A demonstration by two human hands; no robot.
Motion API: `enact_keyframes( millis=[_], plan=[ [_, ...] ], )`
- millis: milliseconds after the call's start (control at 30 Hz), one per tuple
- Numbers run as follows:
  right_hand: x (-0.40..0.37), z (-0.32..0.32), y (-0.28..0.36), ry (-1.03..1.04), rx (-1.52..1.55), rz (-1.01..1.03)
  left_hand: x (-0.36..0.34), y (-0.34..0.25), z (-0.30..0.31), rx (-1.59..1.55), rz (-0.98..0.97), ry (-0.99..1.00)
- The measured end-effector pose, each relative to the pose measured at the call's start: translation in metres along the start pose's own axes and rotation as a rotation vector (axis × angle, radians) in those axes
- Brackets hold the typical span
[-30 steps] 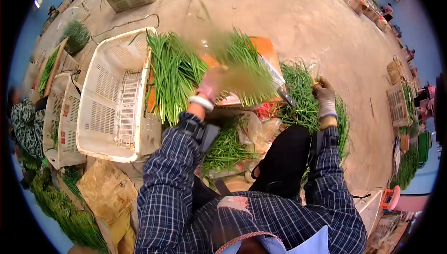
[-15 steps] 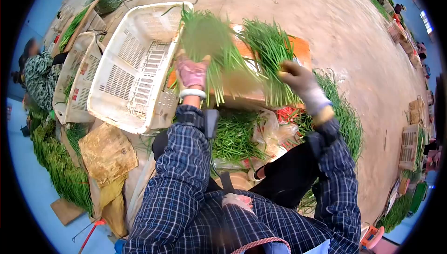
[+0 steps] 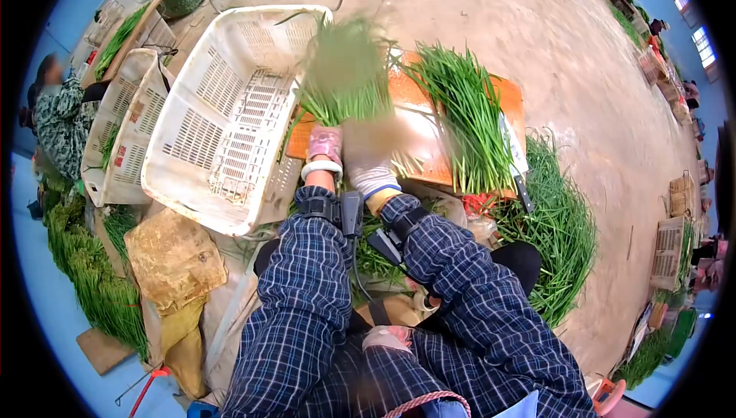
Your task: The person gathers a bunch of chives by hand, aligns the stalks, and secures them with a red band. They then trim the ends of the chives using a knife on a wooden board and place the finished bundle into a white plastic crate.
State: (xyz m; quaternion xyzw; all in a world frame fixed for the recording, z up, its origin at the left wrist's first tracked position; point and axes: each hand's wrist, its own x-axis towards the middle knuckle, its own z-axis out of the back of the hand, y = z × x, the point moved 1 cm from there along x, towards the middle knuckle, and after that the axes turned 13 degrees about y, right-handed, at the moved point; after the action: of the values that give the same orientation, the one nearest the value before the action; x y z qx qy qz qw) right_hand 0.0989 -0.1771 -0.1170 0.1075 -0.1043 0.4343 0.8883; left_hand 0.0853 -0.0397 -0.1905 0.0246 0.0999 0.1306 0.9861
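My left hand (image 3: 326, 144), in a pink glove with a white band at the wrist, is closed round the lower end of a bunch of garlic chives (image 3: 349, 100). The bunch's leaves point away from me over the left part of an orange board (image 3: 506, 96). Beside it, my right hand (image 3: 370, 165) in a pale glove is at the bunch's base; a blurred patch hides its fingers. A second pile of garlic chives (image 3: 468, 115) lies on the board's right side. Along that pile's right edge rests a knife (image 3: 517, 159) with a dark handle.
A large white plastic crate (image 3: 165, 149) stands left of the board, with more crates (image 3: 134, 138) beyond it. Loose greens (image 3: 556, 234) are heaped on the floor to the right. A person in a patterned jacket (image 3: 60, 123) sits at far left. A stained sack (image 3: 175, 257) lies nearby.
My right hand has moved left from the right-hand pile to beside my left hand. The held bunch now points more squarely away from me. The knife has come into view.
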Motion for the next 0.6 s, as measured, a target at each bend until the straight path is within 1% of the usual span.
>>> enact_keyframes(
  millis=[67, 133, 200, 233, 267, 300, 400, 433, 467, 500, 533, 567, 600],
  plan=[
    [0.002, 0.020, 0.004, 0.104, 0.027, -0.003, -0.012, 0.011, 0.016, -0.319, 0.111, 0.031],
    [0.003, 0.022, -0.002, 0.146, 0.023, 0.028, -0.037, 0.006, 0.055, -0.701, 0.217, -0.122],
    [0.002, 0.023, -0.003, 0.220, 0.020, 0.055, -0.034, 0.001, 0.058, -1.018, 0.370, -0.197],
    [0.002, 0.025, -0.003, 0.271, 0.020, 0.070, -0.011, 0.000, 0.039, -1.144, 0.471, -0.195],
    [0.002, 0.031, -0.002, 0.322, 0.020, 0.085, -0.005, -0.001, 0.035, -1.237, 0.519, -0.156],
    [-0.001, 0.037, -0.002, 0.430, 0.040, 0.075, 0.000, -0.002, 0.031, -1.327, 0.571, -0.119],
    [-0.015, 0.063, -0.017, 0.432, 0.284, 0.237, -0.018, -0.005, 0.061, -1.491, 0.561, 0.105],
    [-0.010, 0.081, -0.028, 0.605, 0.464, 0.228, -0.021, 0.000, 0.069, -1.339, 0.591, 0.135],
    [-0.015, 0.085, -0.044, 0.530, 0.686, 0.111, -0.019, 0.005, 0.060, -1.327, 0.562, 0.077],
    [-0.009, 0.070, -0.064, 0.538, 0.812, -0.083, -0.019, 0.010, 0.049, -1.314, 0.533, 0.020],
    [-0.009, 0.076, -0.079, 0.498, 0.912, -0.261, -0.019, 0.016, 0.036, -1.300, 0.503, -0.037],
    [-0.010, 0.081, -0.094, 0.431, 1.017, -0.437, -0.022, 0.027, 0.022, -1.371, 0.301, -0.076],
    [-0.016, 0.027, -0.124, 0.369, 1.055, -0.494, -0.026, 0.024, 0.027, -1.460, 0.335, -0.088]
  ],
)
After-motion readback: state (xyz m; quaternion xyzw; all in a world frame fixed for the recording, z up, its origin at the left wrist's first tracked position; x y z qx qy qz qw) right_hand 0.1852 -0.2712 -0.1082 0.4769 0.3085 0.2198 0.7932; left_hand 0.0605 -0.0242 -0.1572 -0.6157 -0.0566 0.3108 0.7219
